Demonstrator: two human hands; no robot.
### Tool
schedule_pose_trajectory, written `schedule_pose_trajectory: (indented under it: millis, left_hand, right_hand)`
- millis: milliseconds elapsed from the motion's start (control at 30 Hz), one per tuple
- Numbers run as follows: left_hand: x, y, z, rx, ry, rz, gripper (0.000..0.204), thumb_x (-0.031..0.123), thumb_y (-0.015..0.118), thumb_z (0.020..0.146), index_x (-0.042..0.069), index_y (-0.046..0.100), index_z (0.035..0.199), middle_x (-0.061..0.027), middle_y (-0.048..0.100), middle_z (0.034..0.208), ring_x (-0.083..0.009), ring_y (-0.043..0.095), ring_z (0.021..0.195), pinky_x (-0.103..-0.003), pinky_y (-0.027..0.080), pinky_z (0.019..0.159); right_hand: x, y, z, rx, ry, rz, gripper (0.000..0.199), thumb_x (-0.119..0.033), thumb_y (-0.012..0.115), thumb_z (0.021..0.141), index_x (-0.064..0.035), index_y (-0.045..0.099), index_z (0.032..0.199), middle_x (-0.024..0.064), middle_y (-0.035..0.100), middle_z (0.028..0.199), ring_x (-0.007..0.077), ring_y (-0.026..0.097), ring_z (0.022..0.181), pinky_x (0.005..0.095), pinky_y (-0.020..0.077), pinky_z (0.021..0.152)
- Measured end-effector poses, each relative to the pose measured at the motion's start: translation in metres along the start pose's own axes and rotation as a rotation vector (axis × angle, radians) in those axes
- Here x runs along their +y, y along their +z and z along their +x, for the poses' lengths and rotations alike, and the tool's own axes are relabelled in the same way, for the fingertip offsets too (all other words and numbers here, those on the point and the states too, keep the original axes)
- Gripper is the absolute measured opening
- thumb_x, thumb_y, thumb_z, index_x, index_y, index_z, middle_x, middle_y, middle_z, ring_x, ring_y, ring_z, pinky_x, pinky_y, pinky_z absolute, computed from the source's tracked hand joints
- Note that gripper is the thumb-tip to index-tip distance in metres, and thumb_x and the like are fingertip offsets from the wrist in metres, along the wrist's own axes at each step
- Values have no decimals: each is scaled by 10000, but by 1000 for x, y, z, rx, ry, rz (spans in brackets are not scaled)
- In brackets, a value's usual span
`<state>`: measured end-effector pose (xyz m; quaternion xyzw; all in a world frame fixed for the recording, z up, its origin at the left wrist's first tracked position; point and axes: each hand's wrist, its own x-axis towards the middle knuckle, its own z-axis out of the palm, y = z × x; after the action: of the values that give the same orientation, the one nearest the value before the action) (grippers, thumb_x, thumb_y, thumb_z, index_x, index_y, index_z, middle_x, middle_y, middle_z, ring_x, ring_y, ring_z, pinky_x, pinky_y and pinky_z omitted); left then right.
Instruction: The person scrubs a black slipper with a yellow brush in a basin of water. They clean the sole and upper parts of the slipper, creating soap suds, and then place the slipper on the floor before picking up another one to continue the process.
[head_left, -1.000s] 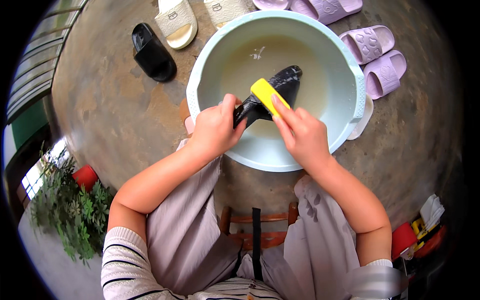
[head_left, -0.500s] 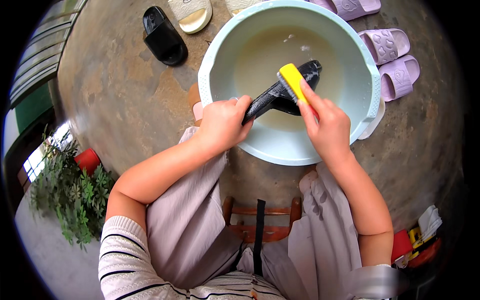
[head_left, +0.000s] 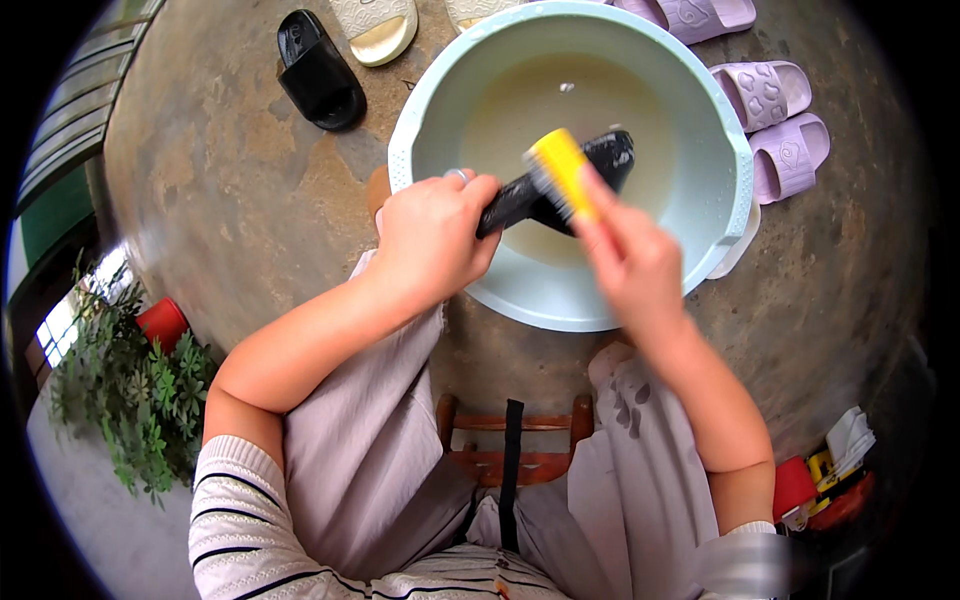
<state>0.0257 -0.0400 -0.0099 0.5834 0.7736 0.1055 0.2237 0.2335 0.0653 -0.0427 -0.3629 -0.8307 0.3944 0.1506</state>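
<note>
Stained floor (head_left: 220, 210) supports pale-blue basin (head_left: 705, 190); left hand (head_left: 432, 235) grips black slipper (head_left: 610, 158) over it; right hand (head_left: 642, 268) grips yellow brush (head_left: 560, 162) against slipper.

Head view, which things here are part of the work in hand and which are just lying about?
In use:
black slipper, gripped by the left hand
yellow brush, in the right hand
pale blue basin, holding cloudy water

Apparently lying about, untouched now:
loose black slide
cream slippers
lilac slippers
leafy plant

Glossy wet black slipper (head_left: 608, 158), yellow plastic brush (head_left: 560, 162), smooth plastic basin (head_left: 545, 306), rough floor (head_left: 230, 200)
</note>
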Motion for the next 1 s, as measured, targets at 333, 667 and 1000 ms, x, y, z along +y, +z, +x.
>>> schedule_pose_trajectory:
  millis: [333, 667, 1000]
  left_hand:
    - [4, -10, 23, 30, -66, -5, 231, 179, 812, 720, 96, 740, 923, -69, 676, 785, -291, 683, 740, -402, 543, 651]
    - [9, -10, 35, 169, 47, -12, 167, 130, 772, 692, 114, 725, 851, -56, 662, 773, -267, 684, 745, -392, 549, 646]
    - [4, 1, 23, 125, 56, -4, 174, 145, 798, 720, 123, 721, 874, -38, 643, 801, -264, 663, 751, -391, 526, 638]
  right_hand:
    - [2, -18, 22, 69, 75, 9, 434, -182, 734, 940, -178, 683, 1371, 110, 624, 700, 278, 603, 558, 406, 492, 535]
    - [2, -32, 22, 35, 100, -25, 444, -183, 737, 937, -190, 681, 1378, 98, 549, 647, 257, 586, 541, 401, 482, 528]
    - [-29, -26, -3, -123, -101, -14, 463, -221, 743, 930, -194, 675, 1387, 97, 550, 648, 241, 535, 513, 374, 466, 505]
